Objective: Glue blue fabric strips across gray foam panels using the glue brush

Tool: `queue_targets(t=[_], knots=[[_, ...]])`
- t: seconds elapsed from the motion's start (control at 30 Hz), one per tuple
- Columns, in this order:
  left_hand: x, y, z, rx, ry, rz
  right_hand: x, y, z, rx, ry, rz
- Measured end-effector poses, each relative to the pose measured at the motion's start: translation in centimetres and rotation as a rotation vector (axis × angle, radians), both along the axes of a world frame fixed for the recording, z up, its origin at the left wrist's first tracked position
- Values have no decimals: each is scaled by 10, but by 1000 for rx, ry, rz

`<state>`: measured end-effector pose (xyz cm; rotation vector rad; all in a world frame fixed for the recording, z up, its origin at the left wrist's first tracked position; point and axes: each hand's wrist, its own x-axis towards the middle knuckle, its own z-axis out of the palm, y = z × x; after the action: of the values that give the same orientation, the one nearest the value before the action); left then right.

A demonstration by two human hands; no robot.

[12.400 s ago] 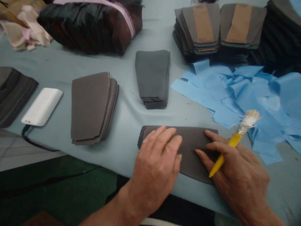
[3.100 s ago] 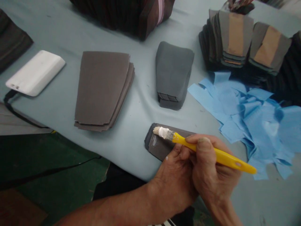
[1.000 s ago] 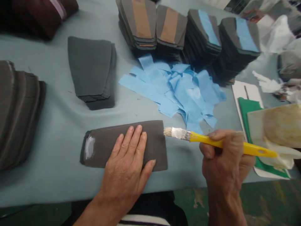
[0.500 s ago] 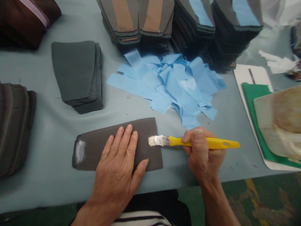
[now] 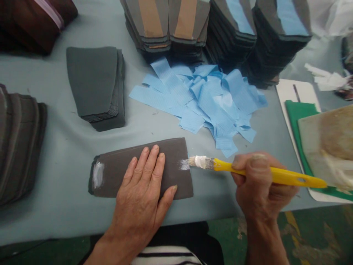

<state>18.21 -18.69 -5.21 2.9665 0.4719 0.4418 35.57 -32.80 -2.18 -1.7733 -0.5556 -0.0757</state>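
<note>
A dark grey-brown fabric panel [image 5: 176, 154] lies flat in front of me, with a white smear across its left end and a smaller white streak near its right edge. My left hand [image 5: 145, 184] rests palm down on the panel's middle, fingers stretched out. Between thumb and fingers, my right hand [image 5: 260, 180] grips a yellow-handled paintbrush [image 5: 224, 165]. White paste coats the brush's bristles, whose tips are at the panel's right edge beside the streak.
Light-blue fabric strips [image 5: 204, 99] lie heaped beyond the panel. Stacked dark pieces [image 5: 93, 81] sit left of them, taller stacks [image 5: 154, 22] behind. A stained tub [image 5: 328, 136] stands at right on green material [image 5: 300, 110]. More folded dark pieces [image 5: 22, 143] are at far left.
The brush has been drawn to the right, from on the panel to its right edge, leaving a white streak. My left hand stays pressed on the panel. The whole view has shifted slightly.
</note>
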Motion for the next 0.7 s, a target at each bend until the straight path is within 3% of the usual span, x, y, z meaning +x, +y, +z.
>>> queue_targets(t=[0.17, 0.33, 0.5, 0.6, 0.7], knots=[[0, 0, 0, 3, 2, 5, -4, 12, 0, 132, 88, 86], [0, 0, -1, -2, -3, 0, 0, 8, -8, 15, 90, 50], [0, 0, 0, 0, 2, -2, -5, 3, -5, 45, 64, 63], [0, 0, 0, 10, 3, -3, -8, 2, -7, -81, 65, 98], [0, 1, 0, 12, 5, -5, -8, -1, -8, -163, 28, 48]])
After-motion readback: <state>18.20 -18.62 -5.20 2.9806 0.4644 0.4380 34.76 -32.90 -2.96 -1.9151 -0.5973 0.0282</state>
